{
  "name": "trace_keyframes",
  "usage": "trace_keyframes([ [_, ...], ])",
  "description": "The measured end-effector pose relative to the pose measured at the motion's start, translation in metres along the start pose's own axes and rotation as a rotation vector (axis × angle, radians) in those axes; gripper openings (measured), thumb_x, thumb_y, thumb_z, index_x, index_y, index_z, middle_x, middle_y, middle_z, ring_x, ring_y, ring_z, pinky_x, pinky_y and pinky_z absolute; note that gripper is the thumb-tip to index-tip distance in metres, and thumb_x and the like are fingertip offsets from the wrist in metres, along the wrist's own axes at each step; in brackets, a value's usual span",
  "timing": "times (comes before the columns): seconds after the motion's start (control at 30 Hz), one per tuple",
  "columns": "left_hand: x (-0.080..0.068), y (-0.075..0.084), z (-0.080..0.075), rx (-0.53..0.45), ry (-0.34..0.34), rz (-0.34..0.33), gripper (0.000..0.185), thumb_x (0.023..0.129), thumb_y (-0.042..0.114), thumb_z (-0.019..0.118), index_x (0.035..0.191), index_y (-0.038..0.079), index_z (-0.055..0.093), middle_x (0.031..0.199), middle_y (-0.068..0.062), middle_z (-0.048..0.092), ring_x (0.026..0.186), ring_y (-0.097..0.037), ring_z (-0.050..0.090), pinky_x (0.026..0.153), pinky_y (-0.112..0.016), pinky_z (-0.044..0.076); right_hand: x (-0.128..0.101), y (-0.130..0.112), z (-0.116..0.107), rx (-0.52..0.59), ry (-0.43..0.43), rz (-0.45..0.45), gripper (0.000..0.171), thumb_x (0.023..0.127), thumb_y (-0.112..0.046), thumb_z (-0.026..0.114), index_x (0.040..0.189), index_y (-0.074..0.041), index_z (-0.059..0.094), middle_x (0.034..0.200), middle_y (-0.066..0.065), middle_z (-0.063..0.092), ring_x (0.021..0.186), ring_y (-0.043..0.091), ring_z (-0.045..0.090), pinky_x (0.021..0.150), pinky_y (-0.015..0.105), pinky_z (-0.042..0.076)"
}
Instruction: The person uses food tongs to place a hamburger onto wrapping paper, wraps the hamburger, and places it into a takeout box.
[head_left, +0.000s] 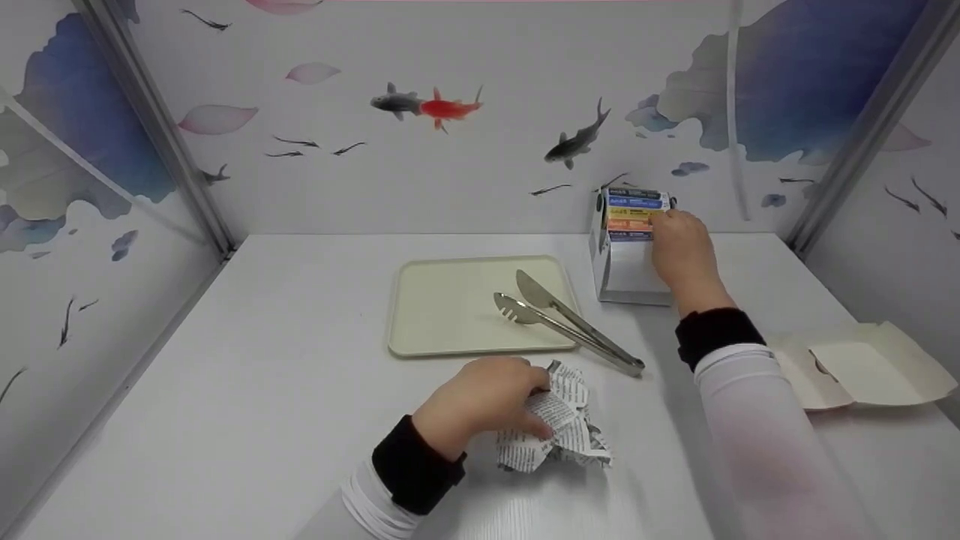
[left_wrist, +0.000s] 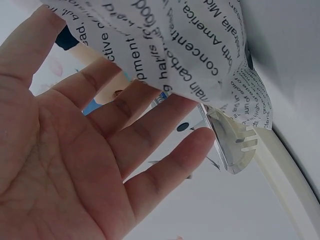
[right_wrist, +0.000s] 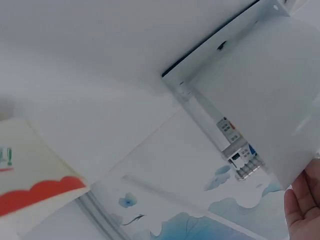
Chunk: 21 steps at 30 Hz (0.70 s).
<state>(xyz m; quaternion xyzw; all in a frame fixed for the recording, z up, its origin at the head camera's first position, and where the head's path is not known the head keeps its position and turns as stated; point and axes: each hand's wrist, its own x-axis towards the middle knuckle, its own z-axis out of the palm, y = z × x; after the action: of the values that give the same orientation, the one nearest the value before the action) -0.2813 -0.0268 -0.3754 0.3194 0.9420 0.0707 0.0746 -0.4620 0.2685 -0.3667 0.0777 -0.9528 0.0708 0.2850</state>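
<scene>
My left hand (head_left: 484,397) holds a crumpled sheet of newsprint-patterned paper (head_left: 574,416) low over the table. In the left wrist view its fingertips (left_wrist: 197,142) lie along the lower edge of the printed paper (left_wrist: 165,55). At the back right, my right hand (head_left: 682,251) grips the upper side edge of a white holder (head_left: 637,270), beside stacked small coloured boxes (head_left: 630,214). The right wrist view has that hand (right_wrist: 305,205) at the corner of the holder's white side panel (right_wrist: 260,95). The right thumb is hidden there.
A cream tray (head_left: 450,307) lies in the middle, with metal tongs (head_left: 585,330) resting partly on it, handle end over its right edge. An opened paper food box (head_left: 877,367) sits at the right, past my right forearm. Printed wall panels (head_left: 480,180) enclose the back and sides.
</scene>
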Motion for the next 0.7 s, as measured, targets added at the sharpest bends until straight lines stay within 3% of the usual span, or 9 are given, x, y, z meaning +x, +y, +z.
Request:
trace_keyframes([
  [0.1,0.000,0.001,0.000,0.002,-0.003,-0.002,0.050,0.084,0.049,0.086,0.122,0.019,0.073,0.103,0.004,0.074,0.090,-0.011,0.064,0.083,-0.030,0.055,-0.001,-0.005,-0.001,0.096,0.025,0.077,0.025,0.100,0.011,0.054,0.122,0.016,0.064,0.120,0.040,0.067,0.114,0.053,0.067,0.104,0.058,0.055],
  [0.23,0.000,0.002,0.001,0.008,-0.004,-0.004,0.050,0.084,0.049,0.086,0.122,0.019,0.073,0.103,0.005,0.074,0.091,-0.011,0.064,0.083,-0.030,0.055,-0.002,-0.013,-0.004,0.176,0.023,0.146,0.020,0.101,0.006,0.057,0.116,0.012,0.069,0.117,0.036,0.069,0.112,0.051,0.067,0.103,0.057,0.055],
  [0.5,0.000,0.001,0.002,0.009,-0.004,-0.006,0.050,0.084,0.049,0.086,0.123,0.019,0.073,0.102,0.005,0.074,0.092,-0.013,0.067,0.085,-0.032,0.057,-0.002,-0.045,-0.016,0.383,0.158,0.061,0.012,0.099,-0.001,0.066,0.106,0.006,0.074,0.107,0.027,0.076,0.106,0.044,0.065,0.103,0.057,0.047],
  [0.57,0.000,0.001,0.002,0.009,-0.002,-0.007,0.050,0.084,0.049,0.086,0.123,0.020,0.073,0.104,0.005,0.075,0.093,-0.013,0.067,0.086,-0.032,0.057,-0.002,-0.055,-0.025,0.472,0.218,0.037,0.012,0.099,-0.002,0.068,0.106,0.006,0.074,0.107,0.026,0.076,0.106,0.042,0.065,0.102,0.052,0.048],
  [0.63,0.001,0.000,0.003,0.007,0.001,-0.008,0.050,0.084,0.049,0.086,0.122,0.020,0.073,0.104,0.005,0.075,0.093,-0.013,0.067,0.085,-0.032,0.057,-0.005,-0.067,-0.036,0.585,0.285,0.020,0.011,0.099,-0.002,0.069,0.105,0.006,0.075,0.106,0.024,0.076,0.104,0.038,0.068,0.099,0.039,0.052],
  [0.7,0.001,-0.002,0.004,0.007,0.004,-0.005,0.049,0.084,0.050,0.085,0.122,0.020,0.073,0.104,0.005,0.074,0.092,-0.013,0.066,0.084,-0.032,0.056,-0.009,-0.078,-0.049,0.722,0.352,0.019,0.010,0.097,0.001,0.071,0.104,0.006,0.075,0.105,0.023,0.076,0.100,0.022,0.070,0.095,0.026,0.052],
])
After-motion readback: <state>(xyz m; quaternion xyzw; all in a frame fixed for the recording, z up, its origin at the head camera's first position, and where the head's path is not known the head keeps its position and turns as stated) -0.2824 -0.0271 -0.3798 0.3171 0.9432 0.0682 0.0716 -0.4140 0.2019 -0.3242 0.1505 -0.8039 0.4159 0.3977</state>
